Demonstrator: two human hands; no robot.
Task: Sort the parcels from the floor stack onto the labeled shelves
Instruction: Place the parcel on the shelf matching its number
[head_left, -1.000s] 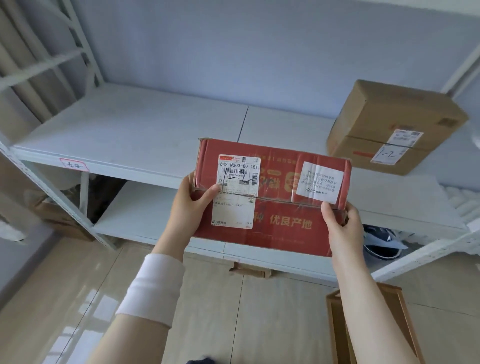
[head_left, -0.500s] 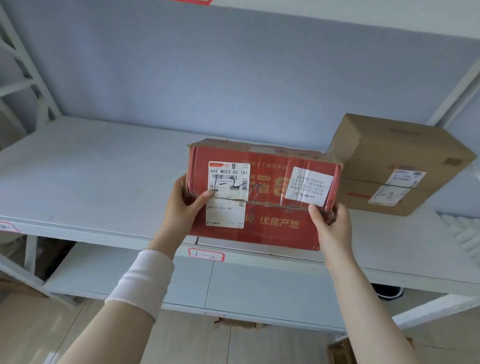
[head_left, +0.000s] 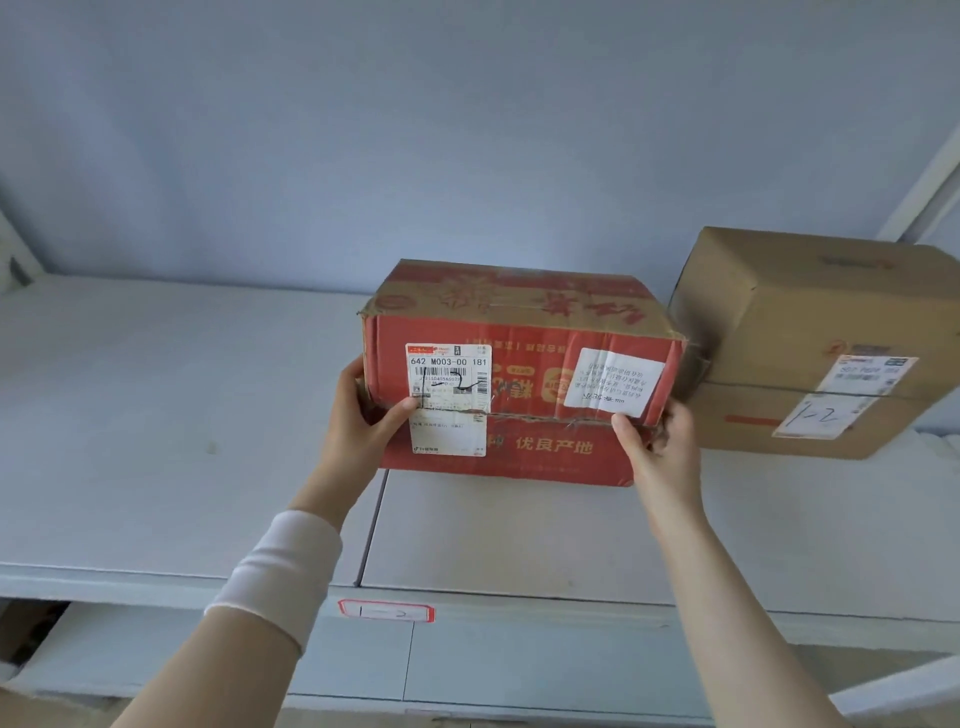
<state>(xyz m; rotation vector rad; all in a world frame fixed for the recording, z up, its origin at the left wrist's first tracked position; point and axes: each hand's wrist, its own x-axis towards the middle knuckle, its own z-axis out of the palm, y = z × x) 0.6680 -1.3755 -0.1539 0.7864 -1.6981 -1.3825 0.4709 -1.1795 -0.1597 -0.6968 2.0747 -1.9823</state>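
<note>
Head view: red printed cardboard parcel (head_left: 540, 332), held between the curled fingers of left hand (head_left: 358, 415) and right hand (head_left: 660, 447), appears seated on the white shelf board (head_left: 156, 415); placement step, next likely requires releasing both grips.

The fingers of the left hand (head_left: 358, 415) go behind the side of the red box (head_left: 524, 415) and are mostly hidden; the same holds for the right hand (head_left: 660, 441). The red box covers a lower corner of the brown box (head_left: 810, 332), whose right end the picture edge cuts off. The fine print on the shipping label (head_left: 449, 400) is too small to read. The writing on the shelf tag (head_left: 387, 610) is blurred.
</note>
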